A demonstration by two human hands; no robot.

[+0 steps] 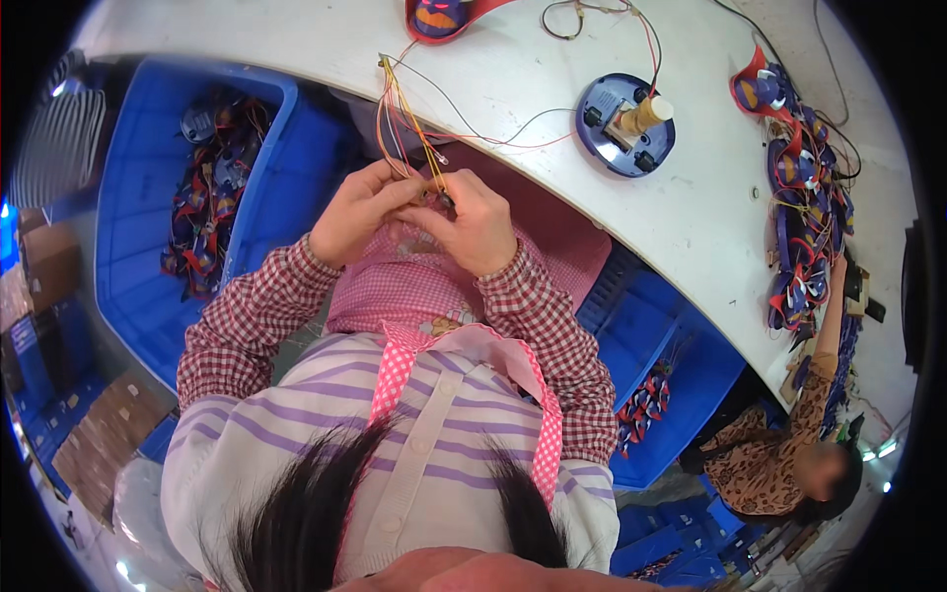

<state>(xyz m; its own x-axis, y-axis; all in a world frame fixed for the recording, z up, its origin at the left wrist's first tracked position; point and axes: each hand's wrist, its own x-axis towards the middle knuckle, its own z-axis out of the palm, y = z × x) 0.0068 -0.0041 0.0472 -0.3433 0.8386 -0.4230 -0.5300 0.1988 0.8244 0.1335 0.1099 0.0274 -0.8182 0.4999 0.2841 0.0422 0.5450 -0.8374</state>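
Observation:
Above my lap, just off the table edge, both hands come together with the fingers pinched. My left hand (363, 212) is closed on thin wires that run up from its fingertips. My right hand (472, 222) grips a small dark part (444, 198), mostly covered by the fingers. Yellow, red and white wires (397, 99) rise from the hands to a small connector (384, 61) at the table edge. A tiny clear bulb (440, 158) hangs among them. Thin leads stretch right to a round dark-blue housing (602, 140) with a yellowish cylinder (655, 111) on it.
The white table (533, 69) carries a red-and-purple toy part (439, 18) at the far edge and a row of similar ones (792, 212) on the right. Blue bins (266, 187) with toy parts flank me. A co-worker (779, 459) reaches along the table at the right.

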